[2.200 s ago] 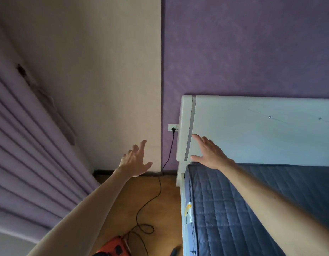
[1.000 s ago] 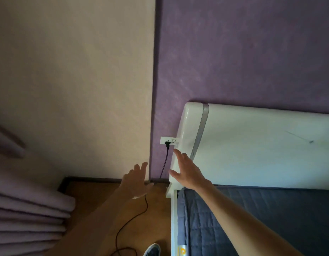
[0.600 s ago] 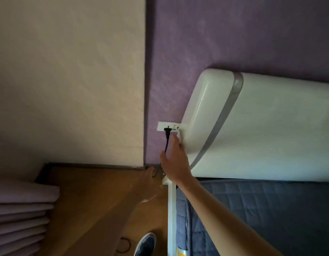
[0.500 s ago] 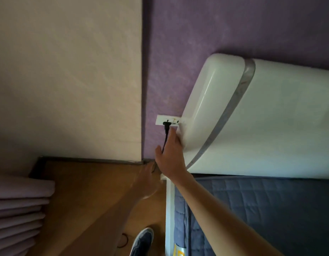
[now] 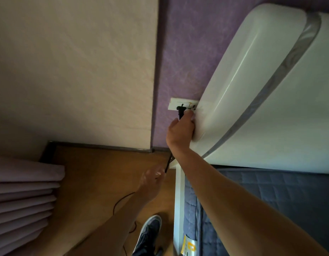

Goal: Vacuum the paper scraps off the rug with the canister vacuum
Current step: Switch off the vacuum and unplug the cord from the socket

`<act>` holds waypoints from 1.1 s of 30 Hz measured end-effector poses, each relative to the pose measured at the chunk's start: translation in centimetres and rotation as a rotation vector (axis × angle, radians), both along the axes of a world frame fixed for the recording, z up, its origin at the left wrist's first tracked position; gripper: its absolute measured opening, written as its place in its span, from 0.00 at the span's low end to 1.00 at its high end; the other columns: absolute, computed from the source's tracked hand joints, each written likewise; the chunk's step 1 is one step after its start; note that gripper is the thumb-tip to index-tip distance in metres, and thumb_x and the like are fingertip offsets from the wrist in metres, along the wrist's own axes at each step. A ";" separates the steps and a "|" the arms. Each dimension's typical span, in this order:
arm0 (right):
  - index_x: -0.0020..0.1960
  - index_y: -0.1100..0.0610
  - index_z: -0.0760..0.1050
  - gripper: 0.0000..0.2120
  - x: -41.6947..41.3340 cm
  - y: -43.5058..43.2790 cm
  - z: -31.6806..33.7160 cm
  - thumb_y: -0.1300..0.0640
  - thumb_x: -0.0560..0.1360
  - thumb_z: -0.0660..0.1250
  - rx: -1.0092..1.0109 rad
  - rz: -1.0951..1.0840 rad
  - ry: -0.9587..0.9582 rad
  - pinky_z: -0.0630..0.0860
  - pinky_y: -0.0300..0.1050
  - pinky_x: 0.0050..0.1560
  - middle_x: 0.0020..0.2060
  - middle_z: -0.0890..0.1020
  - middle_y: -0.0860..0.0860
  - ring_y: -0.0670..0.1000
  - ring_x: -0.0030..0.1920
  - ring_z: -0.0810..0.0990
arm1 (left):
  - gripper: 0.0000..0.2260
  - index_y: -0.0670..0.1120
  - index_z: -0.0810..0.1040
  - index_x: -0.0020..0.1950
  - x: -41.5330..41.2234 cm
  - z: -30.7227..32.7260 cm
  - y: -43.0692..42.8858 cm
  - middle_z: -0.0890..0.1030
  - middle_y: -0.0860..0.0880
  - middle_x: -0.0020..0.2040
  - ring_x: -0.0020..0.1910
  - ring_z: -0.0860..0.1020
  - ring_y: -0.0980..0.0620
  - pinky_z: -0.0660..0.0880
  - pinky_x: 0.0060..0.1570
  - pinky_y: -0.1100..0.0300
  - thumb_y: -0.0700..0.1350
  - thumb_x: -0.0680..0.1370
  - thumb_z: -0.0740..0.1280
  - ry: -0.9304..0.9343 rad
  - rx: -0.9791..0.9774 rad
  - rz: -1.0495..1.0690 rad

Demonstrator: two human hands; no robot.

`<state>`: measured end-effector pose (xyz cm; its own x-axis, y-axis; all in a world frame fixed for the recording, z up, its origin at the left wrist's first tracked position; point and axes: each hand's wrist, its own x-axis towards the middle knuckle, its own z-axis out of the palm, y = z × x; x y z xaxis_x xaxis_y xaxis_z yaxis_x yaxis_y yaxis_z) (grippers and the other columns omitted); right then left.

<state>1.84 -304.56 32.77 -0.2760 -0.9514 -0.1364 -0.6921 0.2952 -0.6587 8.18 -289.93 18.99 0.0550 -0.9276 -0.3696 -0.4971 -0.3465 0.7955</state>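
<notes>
Black and small, the plastic plug (image 5: 180, 110) sits in the white wall socket plate (image 5: 182, 104) on the purple textured wall (image 5: 180, 52), just beside the rounded edge of the glossy white headboard (image 5: 252, 89) with its grey stripe. The person's right hand (image 5: 180, 132) reaches up to it, fingers curled around the plug's body and the top of the thin black power cord (image 5: 167, 163); the thumb side presses near the socket plate and the knuckles touch the headboard. That grip is clenched on the plug.

Lower down, the left hand (image 5: 150, 180) hovers above the orange-brown wooden floor (image 5: 97, 174), blurred, with the cord passing right by its fingertips. Whether its grip has closed on the cord I cannot tell. From there the cord loops over the floor toward the bottom of the view.

Neither the canister vacuum nor the rug shows here; only its cord and plug do. A dark sneaker with a white sole (image 5: 149, 235) stands on the floor beside the white bed frame (image 5: 178, 200), which carries a quilted blue-grey mattress (image 5: 289, 191). Folded lilac curtain pleats (image 5: 21, 198) hang at the left, against the cream wall (image 5: 67, 61).
</notes>
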 end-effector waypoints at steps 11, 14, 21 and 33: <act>0.66 0.65 0.65 0.16 0.3 0.2 -0.6 0.67 0.79 0.58 -0.040 -0.038 -0.017 0.74 0.50 0.58 0.59 0.75 0.63 0.59 0.59 0.77 | 0.08 0.53 0.73 0.49 -0.3 1.8 2.4 0.79 0.47 0.36 0.35 0.79 0.50 0.77 0.37 0.53 0.41 0.83 0.60 0.162 -0.181 -0.019; 0.66 0.66 0.65 0.15 0.3 0.1 -0.7 0.67 0.80 0.58 -0.060 -0.044 0.027 0.73 0.45 0.61 0.59 0.77 0.63 0.58 0.61 0.77 | 0.07 0.56 0.72 0.50 -0.1 2.0 2.6 0.79 0.49 0.35 0.35 0.80 0.53 0.79 0.37 0.57 0.44 0.84 0.60 0.165 -0.190 -0.044; 0.66 0.66 0.65 0.16 0.0 0.2 -0.8 0.68 0.79 0.61 -0.047 -0.029 0.085 0.74 0.43 0.60 0.61 0.77 0.63 0.58 0.62 0.78 | 0.07 0.56 0.71 0.50 0.1 3.0 2.7 0.76 0.58 0.37 0.37 0.80 0.59 0.78 0.39 0.66 0.43 0.83 0.61 0.209 -0.148 -0.068; 0.64 0.65 0.69 0.12 -1.2 6.4 -2.2 0.66 0.81 0.59 -0.104 0.023 -0.024 0.79 0.48 0.54 0.57 0.80 0.61 0.59 0.56 0.81 | 0.06 0.39 0.74 0.53 0.6 3.2 8.2 0.78 0.45 0.36 0.34 0.79 0.52 0.79 0.38 0.55 0.39 0.84 0.59 0.222 -0.062 -0.089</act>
